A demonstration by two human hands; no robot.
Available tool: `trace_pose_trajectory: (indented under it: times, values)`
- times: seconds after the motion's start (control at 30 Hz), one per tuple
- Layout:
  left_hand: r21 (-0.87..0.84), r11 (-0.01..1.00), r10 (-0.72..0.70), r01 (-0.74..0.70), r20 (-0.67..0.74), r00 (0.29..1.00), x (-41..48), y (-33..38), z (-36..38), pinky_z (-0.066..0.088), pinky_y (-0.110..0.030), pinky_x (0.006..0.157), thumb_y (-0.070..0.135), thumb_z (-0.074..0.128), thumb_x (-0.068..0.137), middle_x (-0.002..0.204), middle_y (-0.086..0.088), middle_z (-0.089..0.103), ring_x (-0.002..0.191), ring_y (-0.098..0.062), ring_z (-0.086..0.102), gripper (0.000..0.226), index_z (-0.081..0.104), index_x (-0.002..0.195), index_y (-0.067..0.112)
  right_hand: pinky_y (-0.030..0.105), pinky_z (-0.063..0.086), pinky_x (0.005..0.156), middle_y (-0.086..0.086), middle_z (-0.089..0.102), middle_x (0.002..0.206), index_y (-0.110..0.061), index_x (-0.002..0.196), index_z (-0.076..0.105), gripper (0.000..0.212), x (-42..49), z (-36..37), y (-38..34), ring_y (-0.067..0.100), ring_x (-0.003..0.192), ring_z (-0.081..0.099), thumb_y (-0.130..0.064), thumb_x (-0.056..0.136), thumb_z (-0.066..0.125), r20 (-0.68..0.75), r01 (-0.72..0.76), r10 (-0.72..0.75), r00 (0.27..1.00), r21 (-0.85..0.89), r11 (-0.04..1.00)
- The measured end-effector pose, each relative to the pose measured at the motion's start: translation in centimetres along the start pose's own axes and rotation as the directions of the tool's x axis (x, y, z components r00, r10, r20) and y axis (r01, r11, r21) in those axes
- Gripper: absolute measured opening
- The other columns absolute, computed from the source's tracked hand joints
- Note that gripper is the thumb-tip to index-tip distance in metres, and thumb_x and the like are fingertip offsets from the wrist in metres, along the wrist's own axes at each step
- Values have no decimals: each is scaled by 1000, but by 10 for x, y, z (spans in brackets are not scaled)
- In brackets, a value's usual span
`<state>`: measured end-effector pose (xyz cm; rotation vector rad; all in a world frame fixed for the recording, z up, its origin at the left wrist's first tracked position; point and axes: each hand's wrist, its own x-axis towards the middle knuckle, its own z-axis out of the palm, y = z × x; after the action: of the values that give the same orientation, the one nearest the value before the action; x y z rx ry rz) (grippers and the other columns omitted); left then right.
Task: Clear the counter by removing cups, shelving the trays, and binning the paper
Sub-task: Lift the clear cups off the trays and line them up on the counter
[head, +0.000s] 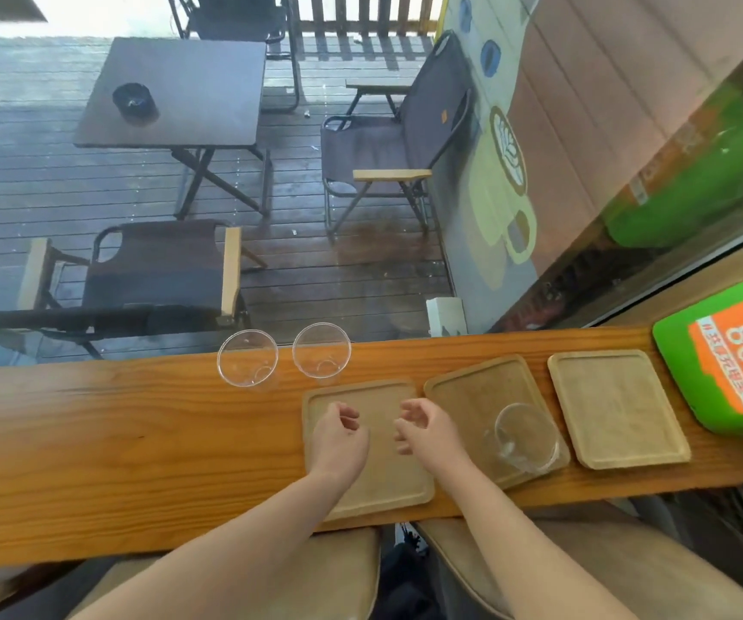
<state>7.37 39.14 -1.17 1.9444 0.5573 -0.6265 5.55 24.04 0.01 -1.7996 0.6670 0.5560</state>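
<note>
Both my left hand (338, 434) and right hand (425, 429) hover empty, fingers loosely curled, over the near tray (369, 481). At two o'clock, a clear cup (526, 436) looks light, thin, crushable; I'd grasp its rim gently.

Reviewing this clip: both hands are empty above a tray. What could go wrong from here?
1. The clear cup stands near the front corner of the middle tray; lifting that tray first could tip it off.
2. Two cups sit at the counter's far edge, easily knocked by a reach.
3. The left tray seems to overhang the near edge under both hands; pressing might flip it.
</note>
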Motion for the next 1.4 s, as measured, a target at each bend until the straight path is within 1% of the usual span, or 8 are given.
trace_pose_trajectory:
  times: [0.2,0.4,0.47,0.57,0.67,0.83,1.1,1.4]
  values:
    - [75,996,33,-48,188,982,-25,15,65,58,-41,80,4,61,86,95,-1,63,85,-17,62,24,55,99,24,25,61,63,0,74,94,-25,106,66,12,-63,-58,62,15,78,74,-26,93,65,16,-162,163,986,-56,985]
    - [86,980,153,-181,264,952,-45,34,115,60,-37,78,-3,73,78,118,2,56,93,-19,65,62,49,126,29,33,64,64,0,71,89,-16,100,65,18,-73,-120,91,14,68,73,-26,88,73,-278,-295,284,918,3,956]
    - [97,975,165,-198,276,947,-47,39,126,59,-33,78,-6,73,77,129,3,49,97,-20,66,76,43,138,29,41,63,75,0,69,92,-16,103,61,27,-65,-132,97,18,79,72,-26,84,78,-334,-296,281,900,6,955]
    - [55,982,149,-180,359,921,-51,45,138,59,-29,74,-6,75,76,133,8,45,83,-16,71,85,40,144,31,46,57,91,-2,65,112,-19,129,51,61,-51,-144,100,22,101,68,-28,78,83,-308,-213,211,928,27,977]
    - [-1,978,192,-208,394,899,-54,50,143,60,-34,81,7,80,78,131,12,53,84,-13,71,73,47,137,34,38,56,90,-9,55,130,-33,144,39,82,-39,-148,92,5,95,66,-33,76,85,-208,-66,66,976,6,998]
    - [-140,967,244,-215,253,936,-44,63,126,61,-36,78,11,77,82,124,15,57,82,-12,70,60,51,126,41,11,45,65,-14,50,134,-38,143,37,80,-13,-137,57,-6,89,63,-35,78,83,-121,71,-70,990,2,997]
    - [-273,934,217,-230,-76,973,6,61,74,59,-37,86,4,64,92,123,15,62,101,-13,67,64,43,143,36,8,45,61,-4,54,136,-27,145,40,80,46,-74,-28,-3,88,62,-25,78,85,46,266,-264,964,-44,963]
    - [-289,940,134,-181,-176,975,42,44,68,61,-31,78,4,62,92,112,20,64,86,0,69,64,43,145,33,7,45,62,-18,48,119,-28,141,45,74,75,-41,-40,0,90,62,-21,79,84,63,320,-315,947,-112,941]
